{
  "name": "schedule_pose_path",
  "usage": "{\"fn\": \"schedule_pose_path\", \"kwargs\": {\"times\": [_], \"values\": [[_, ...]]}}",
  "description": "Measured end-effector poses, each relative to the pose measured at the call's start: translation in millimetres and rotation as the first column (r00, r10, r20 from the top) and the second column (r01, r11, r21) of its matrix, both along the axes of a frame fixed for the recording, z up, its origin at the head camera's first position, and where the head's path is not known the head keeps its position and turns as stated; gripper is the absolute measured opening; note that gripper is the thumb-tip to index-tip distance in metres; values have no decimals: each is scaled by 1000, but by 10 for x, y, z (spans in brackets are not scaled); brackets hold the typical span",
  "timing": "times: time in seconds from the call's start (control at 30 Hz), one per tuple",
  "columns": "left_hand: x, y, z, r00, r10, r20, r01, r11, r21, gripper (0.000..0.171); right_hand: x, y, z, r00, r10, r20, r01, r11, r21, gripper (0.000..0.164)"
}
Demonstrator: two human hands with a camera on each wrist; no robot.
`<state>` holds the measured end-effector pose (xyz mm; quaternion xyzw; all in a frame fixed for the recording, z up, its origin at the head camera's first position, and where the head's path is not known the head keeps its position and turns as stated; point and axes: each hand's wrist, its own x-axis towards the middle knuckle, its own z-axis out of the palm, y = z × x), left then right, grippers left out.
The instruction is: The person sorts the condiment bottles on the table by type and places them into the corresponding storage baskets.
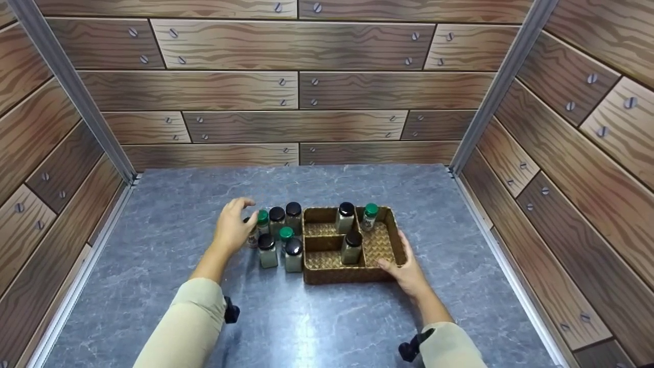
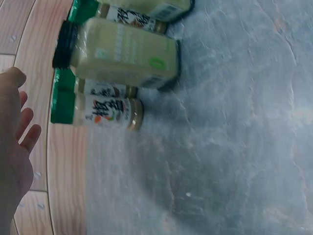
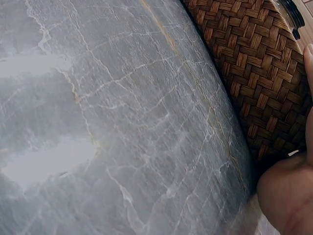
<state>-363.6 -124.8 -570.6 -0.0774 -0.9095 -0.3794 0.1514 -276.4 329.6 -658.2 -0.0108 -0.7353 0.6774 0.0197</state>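
My left hand (image 1: 234, 225) hovers at the left end of a cluster of spice jars, thumb and fingers apart, holding nothing. Nearest to it is a green-capped jar (image 1: 262, 223); another jar (image 1: 252, 239) is partly hidden behind the hand. In the left wrist view, a labelled green-capped jar (image 2: 110, 111) and a larger black-capped jar (image 2: 127, 54) stand just beyond the fingers (image 2: 30, 137). My right hand (image 1: 409, 273) grips the right front corner of a woven divided basket (image 1: 332, 277), thumb over the front rim and fingers along the right side. Its weave (image 3: 259, 73) fills the upper right of the right wrist view.
The basket's back left compartment holds a black-capped jar (image 1: 345, 221), its front left one another black-capped jar (image 1: 351, 249), its long right one a green-capped jar (image 1: 369, 219). Several jars, including a front one (image 1: 294, 258), crowd the basket's left side. Wood-patterned walls (image 1: 296, 92) enclose the marbled tabletop (image 1: 286, 327).
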Motion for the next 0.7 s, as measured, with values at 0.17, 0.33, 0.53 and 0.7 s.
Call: {"fn": "schedule_pose_path", "kwargs": {"times": [0.17, 0.33, 0.53, 0.7], "values": [[33, -81, -86, 997, 2, 72, -2, 1000, 0, 35, -1, 5, 1, 1000, -6, 7, 6, 1000, 8, 108], [66, -124, -208, 992, -9, 122, 4, 999, 43, 41, 8, 7, 17, 1000, -8, 4, 8, 1000, 15, 107], [94, -125, -370, 997, -17, 79, 14, 999, 43, 38, 18, 1, 31, 1000, 0, 18, -1, 1000, 12, 107], [99, -103, -455, 999, 6, 49, -9, 998, 61, 36, 21, -7, 32, 1000, -1, 24, 1, 1000, 10, 107]]}}
